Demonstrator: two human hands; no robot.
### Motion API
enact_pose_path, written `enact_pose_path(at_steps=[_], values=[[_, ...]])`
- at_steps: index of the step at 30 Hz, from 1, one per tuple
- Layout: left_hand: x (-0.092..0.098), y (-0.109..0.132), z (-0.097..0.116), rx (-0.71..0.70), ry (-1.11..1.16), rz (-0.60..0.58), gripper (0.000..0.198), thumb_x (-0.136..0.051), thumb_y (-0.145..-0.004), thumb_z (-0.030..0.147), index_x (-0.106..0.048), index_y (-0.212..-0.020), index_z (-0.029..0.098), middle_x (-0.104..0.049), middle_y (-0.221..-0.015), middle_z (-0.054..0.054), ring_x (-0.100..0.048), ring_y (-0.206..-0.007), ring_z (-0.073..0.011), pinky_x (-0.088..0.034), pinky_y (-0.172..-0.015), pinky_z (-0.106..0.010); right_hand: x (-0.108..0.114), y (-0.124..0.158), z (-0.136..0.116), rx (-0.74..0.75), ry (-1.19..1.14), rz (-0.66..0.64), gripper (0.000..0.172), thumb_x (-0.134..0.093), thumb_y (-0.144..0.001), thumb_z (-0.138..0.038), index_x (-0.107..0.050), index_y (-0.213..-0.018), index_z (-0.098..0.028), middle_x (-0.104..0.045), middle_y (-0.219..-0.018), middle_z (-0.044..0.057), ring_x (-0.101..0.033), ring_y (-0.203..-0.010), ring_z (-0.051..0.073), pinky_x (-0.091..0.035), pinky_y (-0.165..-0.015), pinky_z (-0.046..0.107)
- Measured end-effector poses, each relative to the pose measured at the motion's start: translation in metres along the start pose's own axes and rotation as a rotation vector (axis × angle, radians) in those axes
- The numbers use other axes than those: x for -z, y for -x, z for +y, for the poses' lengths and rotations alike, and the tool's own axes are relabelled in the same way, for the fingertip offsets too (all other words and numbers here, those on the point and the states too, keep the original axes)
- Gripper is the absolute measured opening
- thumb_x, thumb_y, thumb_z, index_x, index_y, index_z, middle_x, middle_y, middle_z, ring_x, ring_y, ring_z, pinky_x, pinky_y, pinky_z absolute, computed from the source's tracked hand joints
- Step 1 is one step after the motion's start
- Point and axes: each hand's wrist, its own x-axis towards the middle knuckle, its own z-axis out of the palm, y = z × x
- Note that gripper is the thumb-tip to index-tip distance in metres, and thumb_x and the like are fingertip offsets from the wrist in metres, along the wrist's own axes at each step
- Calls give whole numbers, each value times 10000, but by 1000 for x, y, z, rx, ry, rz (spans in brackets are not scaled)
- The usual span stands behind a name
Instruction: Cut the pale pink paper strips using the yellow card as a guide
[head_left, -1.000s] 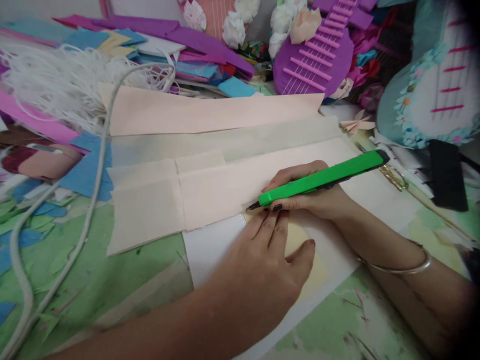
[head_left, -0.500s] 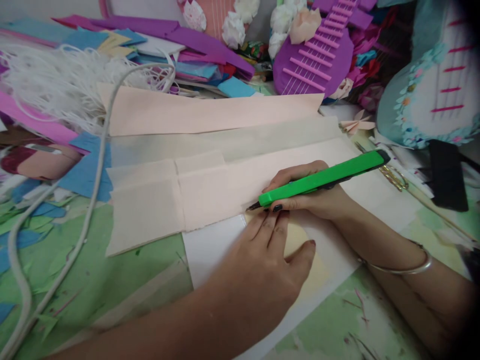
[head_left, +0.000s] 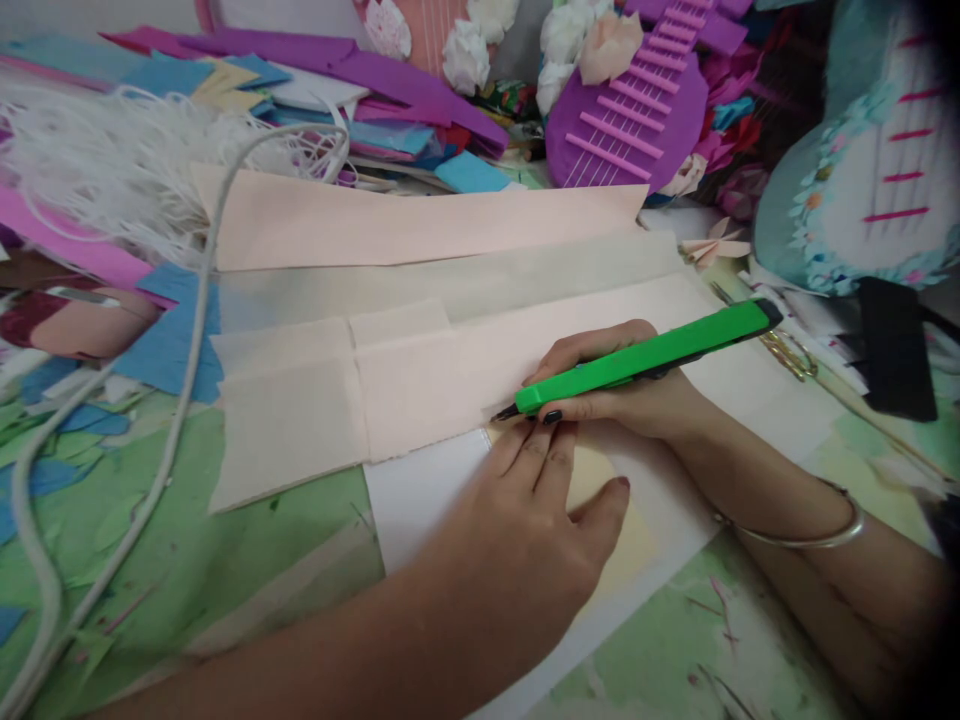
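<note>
My right hand (head_left: 611, 385) grips a green utility knife (head_left: 652, 355). Its dark tip points down and left, touching the pale peach paper (head_left: 420, 390) by the edge of a yellowish piece (head_left: 592, 470). Fingers stretched out, my left hand (head_left: 532, 530) lies flat, pressing on the yellowish piece just below the tip. Under both hands is a white sheet (head_left: 427, 490). A crease or seam crosses the peach paper towards its left end.
A peach strip (head_left: 435, 225) lies behind the paper. At left runs a white cable (head_left: 196, 340) beside tangled white string (head_left: 112, 150) and blue scraps (head_left: 176, 340). Purple (head_left: 622, 125) and teal (head_left: 862, 200) guitar-shaped crafts stand behind; a black piece (head_left: 896, 350) lies right.
</note>
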Motion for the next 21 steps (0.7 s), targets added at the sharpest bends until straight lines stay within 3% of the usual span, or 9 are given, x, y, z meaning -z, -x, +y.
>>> enact_pose_path(at_steps=[21], values=[[0,0,-1,-7,17,-10,334,-463,-901,195,-616,-1185,108,-646,-1161,-259,-610,-1143,-332,-469,-974,-489,1,0,-3,4,13,14,196,-812,-678,-287,-737,-816,-170,-766,-839,53,-727,-782,188,-600,-710,265]])
